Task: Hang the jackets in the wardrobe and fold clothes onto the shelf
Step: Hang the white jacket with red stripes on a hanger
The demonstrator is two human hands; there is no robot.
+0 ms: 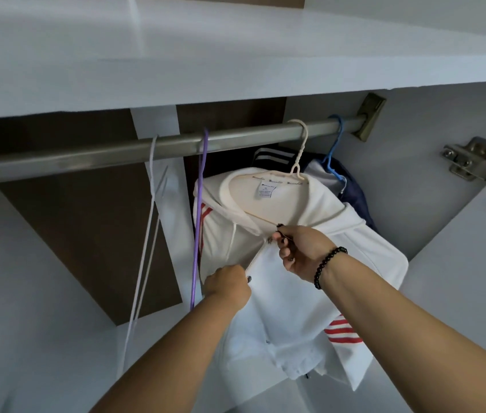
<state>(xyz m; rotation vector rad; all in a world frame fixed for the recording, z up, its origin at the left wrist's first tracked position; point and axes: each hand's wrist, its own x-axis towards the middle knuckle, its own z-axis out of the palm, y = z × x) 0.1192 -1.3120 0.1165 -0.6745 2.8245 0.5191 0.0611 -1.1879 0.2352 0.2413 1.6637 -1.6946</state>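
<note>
A white jacket [289, 293] with red stripes hangs on a cream hanger [300, 150] from the metal rail [116, 150] inside the wardrobe. My right hand [301, 251], with a black bead bracelet on the wrist, pinches the zipper pull near the jacket's collar. My left hand [226, 284] grips the jacket's front edge lower down, beside the zipper. Behind the white jacket hangs a navy jacket [355, 198] on a blue hanger [332, 156].
An empty purple hanger [198, 222] and an empty white hanger [146, 228] hang on the rail to the left. A white shelf [206, 55] spans above the rail. The door hinge [471, 162] sits on the right wardrobe wall.
</note>
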